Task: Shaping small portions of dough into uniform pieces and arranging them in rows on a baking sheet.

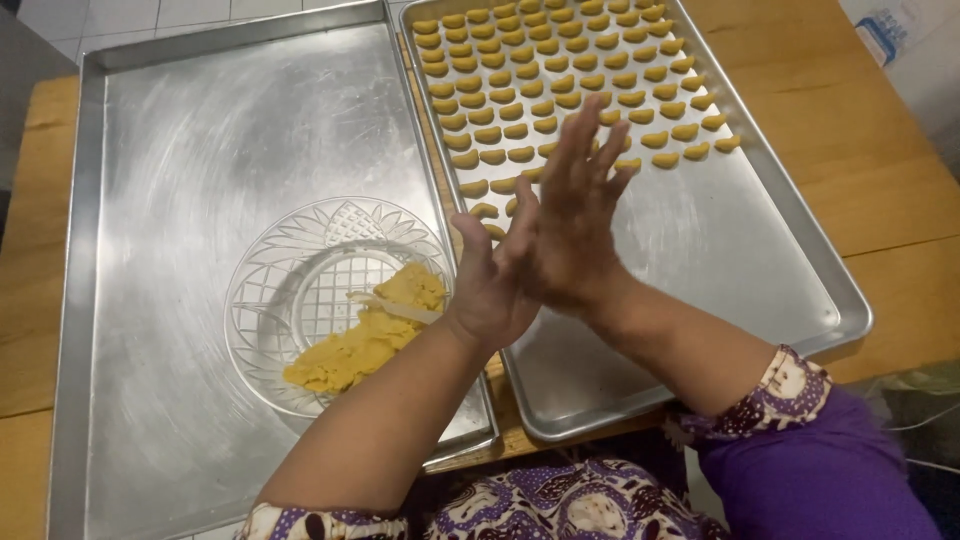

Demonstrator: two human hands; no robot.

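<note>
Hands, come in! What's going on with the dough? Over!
Left hand and right hand pressed palm to palm above trays. Dough sits in glass bowl. Nothing blocking.

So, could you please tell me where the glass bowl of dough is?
The glass bowl sits on the left metal tray, just left of the left hand.

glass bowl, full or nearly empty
Nearly empty. The glass bowl holds only a low lump of yellow dough on its right side; the cut pattern on its bare bottom shows through across the remainder.
</note>
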